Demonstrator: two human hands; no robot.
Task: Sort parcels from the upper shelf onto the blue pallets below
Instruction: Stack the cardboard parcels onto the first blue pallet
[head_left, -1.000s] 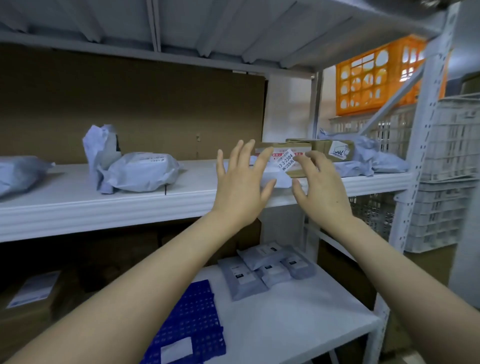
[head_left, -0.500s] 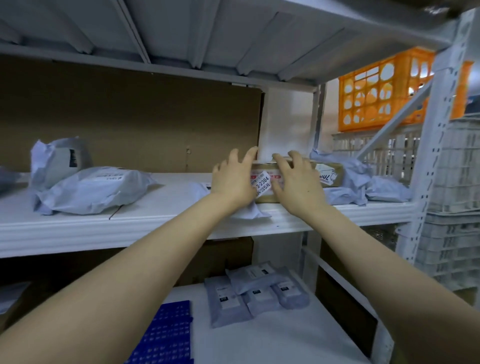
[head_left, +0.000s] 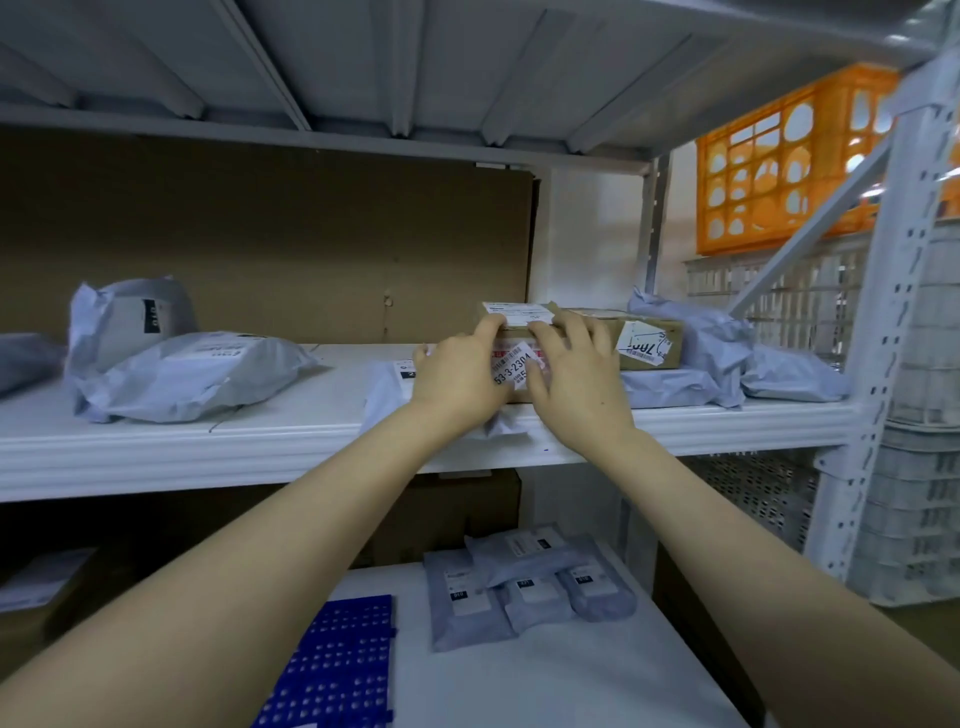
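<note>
Fingers (head_left: 492, 326) of both hands are hooked over the top near edge of a brown cardboard box (head_left: 511, 364), so the box is grasped from the front. The left hand (head_left: 457, 376) is set on its left half and the right hand (head_left: 579, 376) on its right half, the 2 hands almost touching. A white label printed 53-3-2304 is seen on the near face between them.

The box is lying right of centre on the upper shelf (head_left: 260, 431), on top of a flat grey mailer (head_left: 387, 384). More brown cardboard with a torn white label (head_left: 644, 345) is seen just right of the right hand; whether it is a separate box cannot be told.

Crumpled grey bags (head_left: 717, 338) are piled at the right end of the shelf. At the left, 2 grey bagged parcels (head_left: 197, 371) are seen, 1 flat and 1 upright behind it.

Below, a blue pallet (head_left: 337, 665) is laid on the white lower surface (head_left: 571, 686), with small grey mailers (head_left: 519, 587) clustered near its right side, apart from it. An orange crate (head_left: 779, 161) is seen beyond the right upright, above white crates (head_left: 924, 493).
</note>
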